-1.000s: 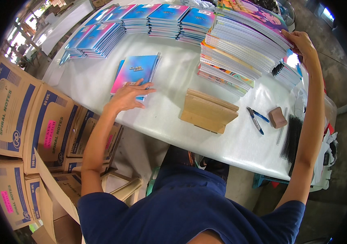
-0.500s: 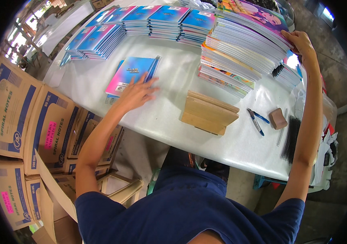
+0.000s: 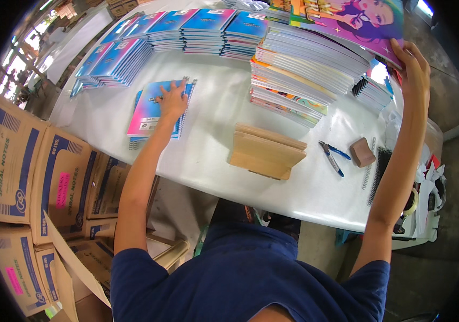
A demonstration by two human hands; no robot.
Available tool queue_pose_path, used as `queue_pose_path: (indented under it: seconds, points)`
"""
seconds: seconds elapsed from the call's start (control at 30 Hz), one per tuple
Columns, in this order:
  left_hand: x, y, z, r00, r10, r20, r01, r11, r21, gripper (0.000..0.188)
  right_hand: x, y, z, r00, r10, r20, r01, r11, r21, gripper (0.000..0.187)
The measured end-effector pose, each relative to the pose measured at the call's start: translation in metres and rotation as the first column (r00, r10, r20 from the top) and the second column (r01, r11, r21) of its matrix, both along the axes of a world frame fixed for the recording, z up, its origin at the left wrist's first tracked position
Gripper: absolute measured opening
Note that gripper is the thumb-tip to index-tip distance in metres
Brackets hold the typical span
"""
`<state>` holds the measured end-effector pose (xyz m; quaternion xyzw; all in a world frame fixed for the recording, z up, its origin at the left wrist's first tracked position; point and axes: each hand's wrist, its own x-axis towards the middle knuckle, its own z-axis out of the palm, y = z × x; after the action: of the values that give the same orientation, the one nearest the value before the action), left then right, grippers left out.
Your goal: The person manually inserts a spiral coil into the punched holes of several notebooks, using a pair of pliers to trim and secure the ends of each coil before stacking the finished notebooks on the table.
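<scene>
My left hand [image 3: 173, 101] rests with spread fingers on a blue-and-pink spiral notebook [image 3: 147, 110], near its coiled edge. At least one more spiral notebook shows beneath it, slightly offset. On the far right, my right hand [image 3: 413, 61] pinches the near corner of a purple illustrated notebook [image 3: 366, 27]. That notebook is raised at an angle over a tall stack of notebooks [image 3: 310, 61] with white page edges; its far part is cut off by the picture's edge. Whether it is fully off the stack I cannot tell.
Piles of blue-and-pink notebooks [image 3: 202, 24] line the table's far edge. Near the front stand a brown cardboard holder [image 3: 267, 153], a blue-handled tool [image 3: 332, 158], a brown block [image 3: 362, 152] and loose black spiral coils [image 3: 381, 166]. Cardboard cartons [image 3: 63, 182] are stacked at the left.
My right hand has raised and tilted the purple notebook over the tall stack. My left hand has shifted farther up the spiral notebook and settled on it. The whole view has shifted slightly.
</scene>
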<state>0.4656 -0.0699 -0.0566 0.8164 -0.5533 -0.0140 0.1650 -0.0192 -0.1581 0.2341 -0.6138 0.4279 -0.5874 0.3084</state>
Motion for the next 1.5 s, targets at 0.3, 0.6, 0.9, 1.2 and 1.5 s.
queue_pose_path:
  seconds: [0.3,0.6,0.9,1.2,1.5]
  points:
    - [-0.159,0.059,0.155,0.131,-0.843,-0.522,0.487,0.513,-0.707,0.074,0.017,0.163,-0.173,0.972,0.122,0.199,-0.083,0.977,-0.197,0.038]
    - [-0.185,0.064,0.156,0.049,-0.809,-0.586,0.630,0.481,-0.610,0.044,0.011,0.157,-0.232,0.954,0.114,0.278,-0.118,0.993,-0.002,0.025]
    - [-0.161,0.073,0.053,0.187,-0.705,-0.684,0.435,0.684,-0.586,0.085,0.026,0.171,-0.256,0.914,0.297,-0.275,-0.242,0.946,0.218,0.049]
    - [-0.141,0.071,0.022,0.244,-0.673,-0.698,0.130,0.736,-0.664,0.124,-0.096,0.058,-0.249,0.751,-0.464,-0.470,0.432,0.883,-0.182,0.019]
    - [-0.169,0.092,0.104,0.630,-0.645,-0.432,0.139,0.641,-0.755,0.104,-0.199,-0.035,-0.271,0.343,-0.260,-0.903,0.650,0.759,0.028,0.027]
